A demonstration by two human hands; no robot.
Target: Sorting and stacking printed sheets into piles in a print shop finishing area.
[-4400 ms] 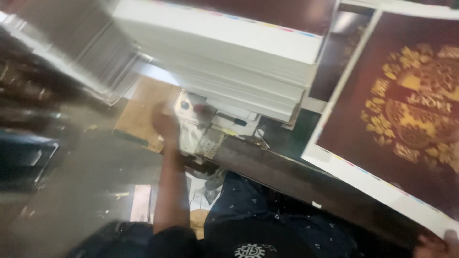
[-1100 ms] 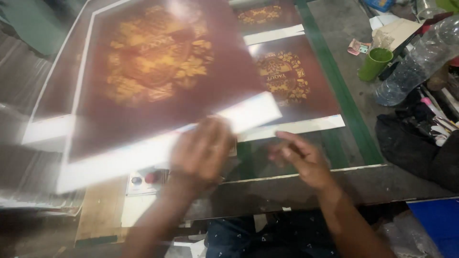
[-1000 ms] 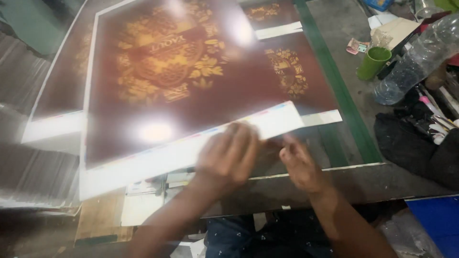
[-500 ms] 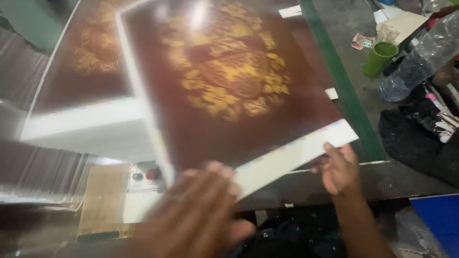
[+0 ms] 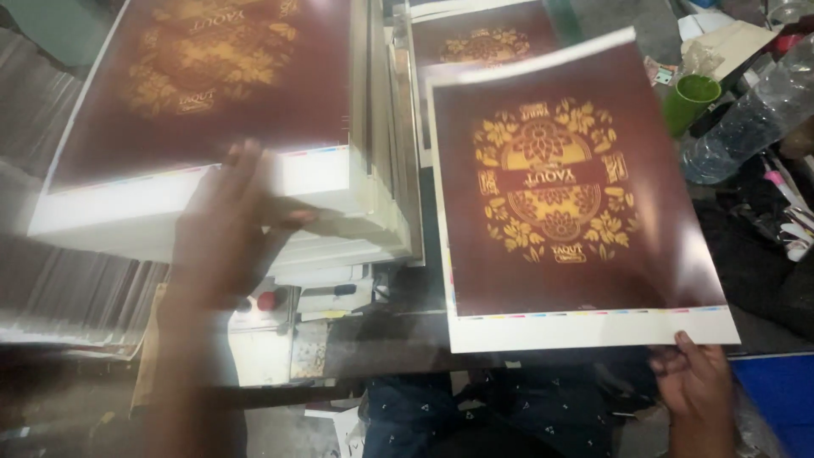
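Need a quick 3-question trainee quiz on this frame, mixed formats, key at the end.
1. True or false: the right hand grips the printed sheet at its near right corner.
2. The left hand rests against: A) the green cup B) the paper stack C) the plastic bottle
3. Fill in: the sheet's design is gold on a dark ____ ground.

Key: 1 true; 2 B; 3 red.

Green cup (image 5: 688,102), clear plastic bottle (image 5: 750,123), red button (image 5: 268,299), blue bin (image 5: 776,399)
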